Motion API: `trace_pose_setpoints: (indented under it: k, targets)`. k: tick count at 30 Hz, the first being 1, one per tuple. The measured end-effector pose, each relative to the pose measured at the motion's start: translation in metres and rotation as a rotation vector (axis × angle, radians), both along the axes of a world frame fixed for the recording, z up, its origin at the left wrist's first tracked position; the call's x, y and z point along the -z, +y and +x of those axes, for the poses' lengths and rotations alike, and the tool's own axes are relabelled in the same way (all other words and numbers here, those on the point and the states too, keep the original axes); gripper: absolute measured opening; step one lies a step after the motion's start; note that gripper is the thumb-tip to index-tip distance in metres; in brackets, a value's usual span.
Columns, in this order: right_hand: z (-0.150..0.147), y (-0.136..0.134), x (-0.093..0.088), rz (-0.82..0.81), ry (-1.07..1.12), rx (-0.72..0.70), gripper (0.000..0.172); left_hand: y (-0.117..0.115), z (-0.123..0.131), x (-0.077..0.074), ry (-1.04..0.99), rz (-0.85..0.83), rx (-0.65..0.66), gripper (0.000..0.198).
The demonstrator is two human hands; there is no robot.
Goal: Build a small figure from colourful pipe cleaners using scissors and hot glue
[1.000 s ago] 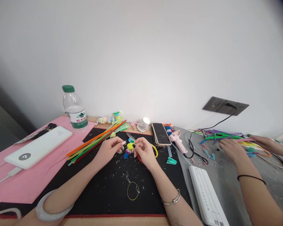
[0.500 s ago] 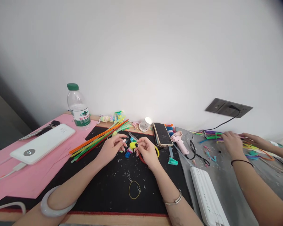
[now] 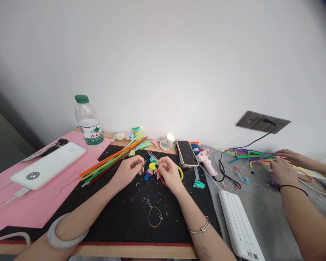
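My right hand (image 3: 170,173) pinches a small pipe-cleaner figure (image 3: 152,166) over the black mat (image 3: 125,214). Its upper part is bright yellow, with pink and blue fuzzy parts below and a black spot at the fingertips. My left hand (image 3: 130,169) is a little to the left of the figure and apart from it. Its thumb and fingers are pressed together; whatever is between them is too small to make out. Scissors (image 3: 152,156) lie partly hidden behind the hands. Red and yellow rings (image 3: 181,173) show beside my right hand.
Pipe cleaners (image 3: 114,159), a water bottle (image 3: 90,125) and a white power bank (image 3: 49,165) are at left. A paper cup (image 3: 167,141), phone (image 3: 187,153) and pink glue gun (image 3: 207,163) stand behind. Another person's hands (image 3: 284,170) work at right near a second power bank (image 3: 240,224).
My left hand has drawn slightly away from the yellow figure, and its fingers have closed up. My right hand keeps its hold. The other person's near hand has moved to the right.
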State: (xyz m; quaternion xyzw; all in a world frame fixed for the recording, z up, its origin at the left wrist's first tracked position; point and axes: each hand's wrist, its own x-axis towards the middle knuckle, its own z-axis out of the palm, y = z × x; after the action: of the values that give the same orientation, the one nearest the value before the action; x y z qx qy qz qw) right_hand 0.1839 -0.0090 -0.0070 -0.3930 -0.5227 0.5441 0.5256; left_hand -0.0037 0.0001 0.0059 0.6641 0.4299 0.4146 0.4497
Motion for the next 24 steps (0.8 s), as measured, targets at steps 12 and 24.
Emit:
trace_pose_setpoints:
  k: [12, 24]
  targets:
    - [-0.0017, -0.0022, -0.0026, -0.006, 0.072, -0.048, 0.024, -0.006, 0.0068, -0.0011, 0.065, 0.069, 0.104, 0.032]
    - [-0.0042, -0.0044, -0.0048, -0.053, 0.109, -0.074, 0.027, -0.0043, 0.0031, 0.0051, 0.273, 0.331, 0.033, 0.022]
